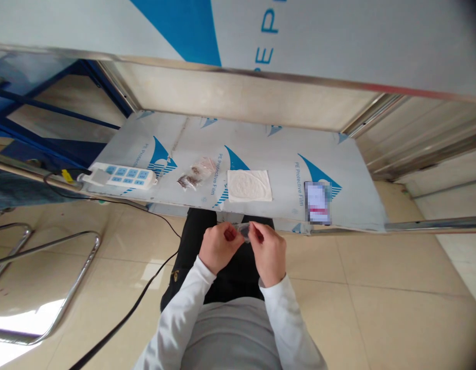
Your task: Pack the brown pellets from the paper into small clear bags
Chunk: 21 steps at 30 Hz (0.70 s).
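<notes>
Above my lap, just off the front edge of the shelf, my left hand and my right hand pinch a small clear plastic bag between them. The fingers of both hands are closed on its opposite sides. What the bag holds, if anything, is too small to make out. In front of my hands a folded white cloth or tissue lies flat on the shelf. Left of it are clear plastic packets with small dark brown pieces.
A white power strip with blue sockets and a plug lies at the shelf's left end. Toward the right lies a phone with a blurred screen. An upper board overhangs the shelf. A black cable and metal chair legs are at left.
</notes>
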Available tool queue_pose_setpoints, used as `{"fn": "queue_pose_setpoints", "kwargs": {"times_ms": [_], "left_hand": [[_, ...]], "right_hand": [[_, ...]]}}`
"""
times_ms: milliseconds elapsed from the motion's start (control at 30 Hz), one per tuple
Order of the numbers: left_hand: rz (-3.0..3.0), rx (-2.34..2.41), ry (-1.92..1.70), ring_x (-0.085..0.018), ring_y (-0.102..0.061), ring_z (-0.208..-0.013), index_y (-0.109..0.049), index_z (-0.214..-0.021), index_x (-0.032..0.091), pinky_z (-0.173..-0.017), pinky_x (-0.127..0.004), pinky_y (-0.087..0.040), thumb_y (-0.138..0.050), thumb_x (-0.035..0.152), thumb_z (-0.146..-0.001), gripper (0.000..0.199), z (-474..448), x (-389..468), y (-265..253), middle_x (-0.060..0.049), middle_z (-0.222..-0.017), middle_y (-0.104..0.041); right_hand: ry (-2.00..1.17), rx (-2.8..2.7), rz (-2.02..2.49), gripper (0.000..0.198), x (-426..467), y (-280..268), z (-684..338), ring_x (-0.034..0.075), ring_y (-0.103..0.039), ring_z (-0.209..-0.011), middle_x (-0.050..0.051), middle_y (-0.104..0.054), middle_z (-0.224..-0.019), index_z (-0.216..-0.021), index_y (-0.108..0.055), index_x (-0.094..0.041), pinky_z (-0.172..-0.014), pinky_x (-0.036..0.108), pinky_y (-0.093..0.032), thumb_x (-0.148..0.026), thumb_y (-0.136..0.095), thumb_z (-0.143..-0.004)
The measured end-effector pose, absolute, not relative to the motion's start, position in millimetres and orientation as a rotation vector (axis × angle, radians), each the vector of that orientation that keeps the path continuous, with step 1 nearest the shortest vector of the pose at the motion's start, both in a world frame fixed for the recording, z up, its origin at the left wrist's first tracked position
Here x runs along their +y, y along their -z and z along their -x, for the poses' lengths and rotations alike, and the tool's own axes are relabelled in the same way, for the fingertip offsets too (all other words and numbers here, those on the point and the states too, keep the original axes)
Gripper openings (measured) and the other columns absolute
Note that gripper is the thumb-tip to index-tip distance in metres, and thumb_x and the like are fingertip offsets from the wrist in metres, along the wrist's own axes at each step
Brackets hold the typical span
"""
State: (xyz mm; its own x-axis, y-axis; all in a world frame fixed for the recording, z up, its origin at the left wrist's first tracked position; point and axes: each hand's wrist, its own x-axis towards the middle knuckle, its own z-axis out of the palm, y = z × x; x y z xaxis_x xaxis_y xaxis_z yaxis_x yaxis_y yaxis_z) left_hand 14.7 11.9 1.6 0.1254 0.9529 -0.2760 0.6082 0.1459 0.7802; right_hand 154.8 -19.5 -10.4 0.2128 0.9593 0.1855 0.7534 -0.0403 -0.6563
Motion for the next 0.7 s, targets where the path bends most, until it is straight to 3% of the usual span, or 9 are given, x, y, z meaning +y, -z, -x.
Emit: {"fn": "queue_pose_setpoints", "kwargs": {"times_ms": [267, 367, 400, 467, 533, 700], "left_hand": [[-1.824, 1.772, -0.232, -0.016, -0.054, -0.051, -0.051, -0.055, 0.022, -0.050, -0.024, -0.028, -0.063, 0.023, -0.068, 0.018, -16, 20, -20, 0.000, -0.052, -0.057], [-1.884, 1.703, -0.266, -0.015, -0.055, -0.052, -0.053, -0.059, 0.022, -0.052, -0.025, -0.029, -0.062, 0.020, -0.069, 0.014, -12, 20, -29, 0.000, -0.055, -0.058], [-1.878, 1.617, -0.308, -0.014, -0.054, -0.052, -0.052, -0.059, 0.021, -0.052, -0.024, -0.031, -0.061, 0.018, -0.069, 0.013, -10, 21, -31, 0.001, -0.055, -0.058], [-1.836, 1.422, -0.383, -0.011, -0.051, -0.050, -0.052, -0.059, 0.021, -0.053, -0.023, -0.033, -0.058, 0.016, -0.069, 0.013, -5, 25, -33, 0.003, -0.055, -0.056], [-1.782, 1.266, -0.428, -0.010, -0.049, -0.050, -0.051, -0.058, 0.020, -0.052, -0.022, -0.034, -0.056, 0.016, -0.068, 0.012, -2, 31, -33, 0.005, -0.055, -0.054], [-1.595, 1.011, -0.468, -0.010, -0.049, -0.050, -0.050, -0.060, 0.019, -0.050, -0.021, -0.037, -0.051, 0.019, -0.068, 0.007, -1, 49, -28, 0.004, -0.054, -0.053]], "right_hand": [[-0.419, -1.627, 1.953, 0.016, -20, -9, -155, 0.020, -0.065, -0.064, 0.005, -0.070, -0.072, -0.076, -0.070, -0.021, -0.063, 0.030, -0.046, -0.026, -0.059, -0.085], [-0.568, -1.603, 1.714, 0.018, -23, -6, -162, 0.022, -0.067, -0.086, 0.008, -0.072, -0.093, -0.097, -0.070, -0.021, -0.078, 0.033, -0.050, -0.032, -0.059, -0.087], [-0.651, -1.596, 1.599, 0.032, -23, -4, -166, 0.024, -0.065, -0.100, 0.010, -0.069, -0.109, -0.113, -0.065, -0.022, -0.086, 0.035, -0.050, -0.037, -0.064, -0.084], [-0.817, -1.617, 1.417, 0.080, -20, -2, -174, 0.028, -0.051, -0.126, 0.012, -0.053, -0.138, -0.139, -0.045, -0.023, -0.101, 0.040, -0.044, -0.045, -0.077, -0.069], [-0.986, -1.695, 1.284, 0.109, -13, -1, -180, 0.029, -0.041, -0.135, 0.012, -0.041, -0.148, -0.147, -0.032, -0.024, -0.109, 0.043, -0.037, -0.047, -0.085, -0.054], [-1.166, -1.729, 1.065, 0.105, 3, 0, -179, 0.029, -0.053, -0.125, 0.011, -0.056, -0.136, -0.138, -0.046, -0.023, -0.107, 0.043, -0.039, -0.041, -0.089, -0.044]]}}
